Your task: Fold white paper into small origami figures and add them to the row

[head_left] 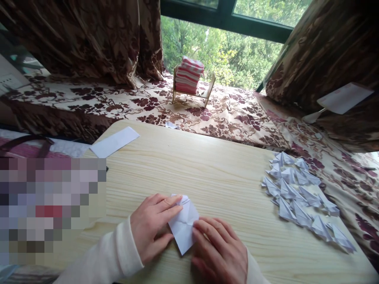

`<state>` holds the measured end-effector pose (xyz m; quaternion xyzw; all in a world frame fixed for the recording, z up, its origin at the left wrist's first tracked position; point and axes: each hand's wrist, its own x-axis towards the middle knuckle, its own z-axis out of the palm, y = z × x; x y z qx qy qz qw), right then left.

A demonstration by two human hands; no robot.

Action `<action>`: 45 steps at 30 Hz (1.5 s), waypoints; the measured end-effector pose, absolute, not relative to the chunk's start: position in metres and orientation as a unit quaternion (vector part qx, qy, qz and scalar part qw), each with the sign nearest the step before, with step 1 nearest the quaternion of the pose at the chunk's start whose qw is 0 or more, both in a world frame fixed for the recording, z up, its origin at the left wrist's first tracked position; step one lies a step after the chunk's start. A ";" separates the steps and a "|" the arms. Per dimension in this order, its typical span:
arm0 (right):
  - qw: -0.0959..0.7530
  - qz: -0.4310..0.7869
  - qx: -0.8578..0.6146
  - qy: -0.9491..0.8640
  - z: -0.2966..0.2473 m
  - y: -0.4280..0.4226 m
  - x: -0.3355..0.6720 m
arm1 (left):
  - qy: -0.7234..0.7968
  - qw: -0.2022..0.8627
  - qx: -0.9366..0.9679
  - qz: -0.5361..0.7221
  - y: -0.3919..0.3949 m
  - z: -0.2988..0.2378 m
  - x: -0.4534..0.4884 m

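Note:
A small folded white paper piece [183, 225] lies on the light wooden table [213, 173] near its front edge. My left hand [152, 227] rests on the paper's left side, fingers laid flat along a fold. My right hand [220, 250] presses its fingertips on the paper's right edge, fingers held together. Both hands hold the paper down against the table. White sleeves cover both wrists.
Several folded white paper shapes [299, 197] lie piled at the table's right end. A white paper strip [115, 142] lies at the back left. A blurred patch covers the left side. Behind, a miniature wooden chair with striped cushions [189, 81] stands on a floral cloth by the window.

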<state>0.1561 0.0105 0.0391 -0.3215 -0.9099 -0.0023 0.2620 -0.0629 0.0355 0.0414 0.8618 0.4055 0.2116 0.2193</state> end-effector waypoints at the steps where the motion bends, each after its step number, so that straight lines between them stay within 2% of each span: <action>1: 0.262 -0.002 -0.321 -0.910 0.039 0.010 0.156 | 0.407 0.228 0.859 0.212 0.035 0.041 -0.064; 9: 0.322 0.025 -0.366 -0.873 0.037 0.005 0.143 | 0.400 0.192 0.860 0.253 0.030 0.037 -0.061; 21: 0.353 0.076 -0.376 -0.854 0.040 0.004 0.133 | 0.418 0.114 0.852 0.292 0.018 0.032 -0.054; 27: 0.290 0.059 -0.450 -0.843 0.033 -0.003 0.155 | 0.438 0.099 0.828 0.336 0.012 0.028 -0.054; 29: 0.301 0.148 -0.489 -0.805 0.028 -0.009 0.161 | 0.460 0.082 0.817 0.338 0.008 0.028 -0.052; 32: 0.365 0.304 -0.513 -0.715 0.025 -0.016 0.154 | 0.491 0.088 0.809 0.311 0.001 0.034 -0.044; 34: 0.386 0.344 -0.502 -0.693 0.025 -0.013 0.145 | 0.487 0.108 0.813 0.300 -0.001 0.042 -0.042; 41: 0.383 0.322 -0.476 -0.723 0.030 0.034 0.139 | 0.443 0.099 0.839 0.299 0.011 0.045 -0.053; 45: 0.334 0.297 -0.480 -0.755 0.036 0.049 0.144 | 0.446 0.095 0.846 0.278 0.005 0.037 -0.056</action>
